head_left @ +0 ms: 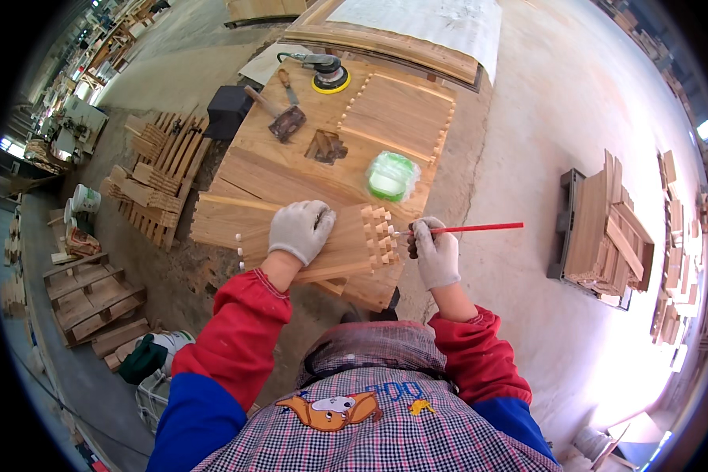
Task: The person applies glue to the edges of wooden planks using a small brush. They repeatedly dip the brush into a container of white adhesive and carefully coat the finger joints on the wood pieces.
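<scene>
Wooden boards [334, 245] with rows of dovetail cuts at their ends lie stacked at the near end of the workbench. My left hand [303, 230], in a pale work glove, rests on the stack with its fingers curled at the far edge of the upper board. In my gloved right hand [435, 253] is a thin red-handled brush [484, 228], its handle pointing right. The brush's other end meets the dovetailed board ends [381, 236], though its tip is too small to make out. Dark stains mark the right glove's fingertips.
On the workbench [322, 106] are a dovetailed panel [397, 114], a green tub in clear plastic [392, 176], a mallet [285, 122], a chisel [289, 86] and a disc sander [329, 76]. Pallets [94, 299] and wood stacks [159, 173] stand left; another stack [610, 228] is right.
</scene>
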{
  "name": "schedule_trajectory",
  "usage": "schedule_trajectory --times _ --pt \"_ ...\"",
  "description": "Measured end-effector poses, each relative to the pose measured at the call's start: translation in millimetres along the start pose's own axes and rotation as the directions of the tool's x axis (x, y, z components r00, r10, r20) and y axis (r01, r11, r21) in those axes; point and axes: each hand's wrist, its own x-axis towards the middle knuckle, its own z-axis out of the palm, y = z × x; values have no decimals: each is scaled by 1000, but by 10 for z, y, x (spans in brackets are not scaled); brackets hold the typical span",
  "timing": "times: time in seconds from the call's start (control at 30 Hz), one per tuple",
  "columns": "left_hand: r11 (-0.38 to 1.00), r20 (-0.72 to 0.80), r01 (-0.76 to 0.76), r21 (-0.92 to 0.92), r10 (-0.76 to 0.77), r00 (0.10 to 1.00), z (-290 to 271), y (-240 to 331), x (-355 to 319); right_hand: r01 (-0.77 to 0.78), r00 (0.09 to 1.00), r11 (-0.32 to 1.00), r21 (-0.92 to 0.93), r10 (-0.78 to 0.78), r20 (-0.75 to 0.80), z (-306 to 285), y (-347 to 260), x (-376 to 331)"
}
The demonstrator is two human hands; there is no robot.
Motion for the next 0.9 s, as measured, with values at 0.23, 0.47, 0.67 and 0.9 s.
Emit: schedule_trajectory --times 0.23,0.47,0.67,0.9 --pt "1000 -1 0 -9 0 1000 -1 20 16 106 993 991 -81 -101 59 -47 145 -199" --pt "1000 -3 5 -11 -5 1000 -9 3 -3 349 936 841 -413 -335 108 -100 -124 -350" --pt "1000 4 7 -5 -7 1000 -3 0 1 358 934 794 -490 -299 198 -139 -211 -388" --pt "1000 10 7 -5 -7 1000 -27 23 8 380 925 823 -422 -329 190 -67 -185 -322"
